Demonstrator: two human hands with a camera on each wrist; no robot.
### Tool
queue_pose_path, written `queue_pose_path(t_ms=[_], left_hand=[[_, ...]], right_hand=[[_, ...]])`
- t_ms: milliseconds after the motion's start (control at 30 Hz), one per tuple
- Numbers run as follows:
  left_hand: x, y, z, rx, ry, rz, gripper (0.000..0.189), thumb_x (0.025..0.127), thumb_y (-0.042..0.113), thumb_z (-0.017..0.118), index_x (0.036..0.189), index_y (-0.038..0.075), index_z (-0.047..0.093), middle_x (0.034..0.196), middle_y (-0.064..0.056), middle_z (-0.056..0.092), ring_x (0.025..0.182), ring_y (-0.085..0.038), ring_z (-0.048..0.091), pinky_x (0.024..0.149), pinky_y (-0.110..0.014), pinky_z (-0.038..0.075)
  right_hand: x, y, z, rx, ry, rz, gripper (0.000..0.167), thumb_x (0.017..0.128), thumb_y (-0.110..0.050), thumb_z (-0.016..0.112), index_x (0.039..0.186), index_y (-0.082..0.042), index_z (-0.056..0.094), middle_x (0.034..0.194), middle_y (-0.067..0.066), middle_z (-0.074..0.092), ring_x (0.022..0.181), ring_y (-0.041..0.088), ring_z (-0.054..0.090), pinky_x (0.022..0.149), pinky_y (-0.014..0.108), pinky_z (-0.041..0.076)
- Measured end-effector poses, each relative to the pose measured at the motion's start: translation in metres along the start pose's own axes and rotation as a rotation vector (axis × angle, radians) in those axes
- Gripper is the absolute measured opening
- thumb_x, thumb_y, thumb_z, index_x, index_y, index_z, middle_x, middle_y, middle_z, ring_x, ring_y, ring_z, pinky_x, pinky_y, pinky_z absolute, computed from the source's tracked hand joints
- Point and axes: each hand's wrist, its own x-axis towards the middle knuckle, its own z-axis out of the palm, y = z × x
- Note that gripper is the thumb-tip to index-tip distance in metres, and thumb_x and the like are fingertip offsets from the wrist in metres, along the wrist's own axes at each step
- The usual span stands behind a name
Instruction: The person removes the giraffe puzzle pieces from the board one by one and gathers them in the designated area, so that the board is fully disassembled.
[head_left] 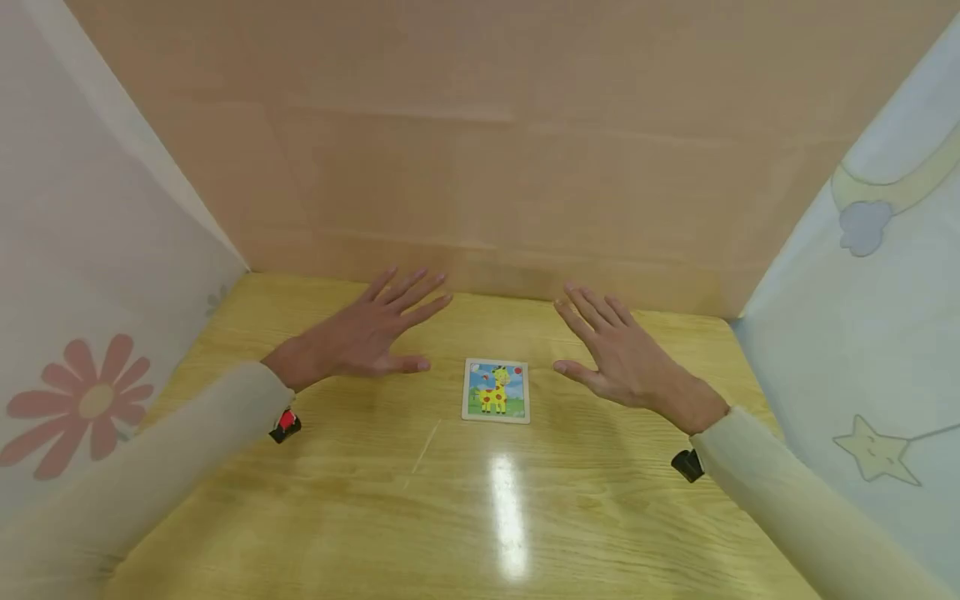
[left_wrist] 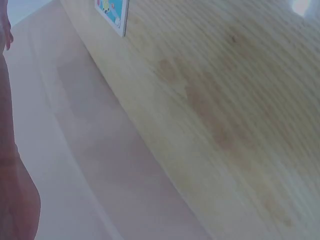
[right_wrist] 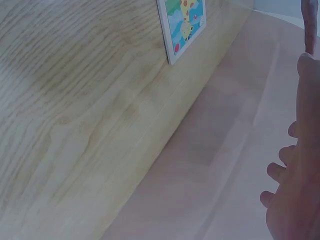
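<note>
The wooden table (head_left: 337, 517) is seen with its far edge and both far corners in view. The left hand (head_left: 363, 331) is held on the far left corner's side, the right hand (head_left: 626, 360) on the far right corner's; both are spread, fingers extended, and nothing is grasped by either. Between them, before the middle of the far edge, a square picture board (head_left: 496, 392) is laid flat, printed with a giraffe (head_left: 492, 397). It would probably be found light, stiff, smooth, a little slippery and hardly fragile; it is best pinched at opposite sides of its pale rim (head_left: 495, 420).
</note>
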Motion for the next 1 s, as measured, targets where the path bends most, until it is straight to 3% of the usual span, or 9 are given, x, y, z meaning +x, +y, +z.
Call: queue_pose_path(t_ms=[133, 533, 700, 1000], left_hand=[[-0.002, 0.002, 0.010, -0.018, -0.013, -0.020, 0.094, 0.103, 0.073, 0.048, 0.174, 0.022, 0.013, 0.183, -0.007, 0.001, 0.170, -0.036, 0.001, 0.136, -0.061, -0.003], [0.008, 0.015, 0.033, -0.133, -0.039, -0.097, 0.097, 0.101, 0.064, 0.060, 0.174, 0.022, 0.012, 0.183, -0.006, 0.002, 0.170, -0.035, 0.001, 0.134, -0.067, 0.002], [0.010, 0.018, 0.047, -0.229, -0.039, -0.139, 0.106, 0.099, 0.066, 0.063, 0.174, 0.014, 0.009, 0.183, -0.009, 0.004, 0.170, -0.035, 0.001, 0.134, -0.067, -0.002], [0.012, 0.029, 0.070, -0.313, -0.074, -0.195, 0.114, 0.097, 0.068, 0.065, 0.173, 0.012, 0.002, 0.183, -0.005, -0.002, 0.171, -0.032, -0.001, 0.135, -0.063, -0.005]], right_hand=[[0.001, -0.001, 0.010, 0.026, -0.008, -0.002, 0.089, 0.107, -0.059, 0.054, 0.172, -0.010, 0.019, 0.182, 0.013, 0.007, 0.168, 0.040, 0.015, 0.132, 0.066, 0.019], [0.007, -0.010, 0.030, 0.117, -0.025, 0.020, 0.089, 0.107, -0.055, 0.056, 0.172, -0.010, 0.015, 0.181, 0.015, 0.010, 0.166, 0.041, 0.020, 0.132, 0.063, 0.023], [0.011, -0.013, 0.039, 0.195, -0.021, 0.026, 0.090, 0.107, -0.051, 0.060, 0.172, -0.010, 0.015, 0.181, 0.017, 0.013, 0.165, 0.042, 0.023, 0.131, 0.063, 0.026], [0.019, -0.022, 0.058, 0.343, -0.033, 0.052, 0.090, 0.106, -0.043, 0.066, 0.172, -0.009, 0.017, 0.178, 0.019, 0.021, 0.162, 0.046, 0.029, 0.127, 0.068, 0.030]])
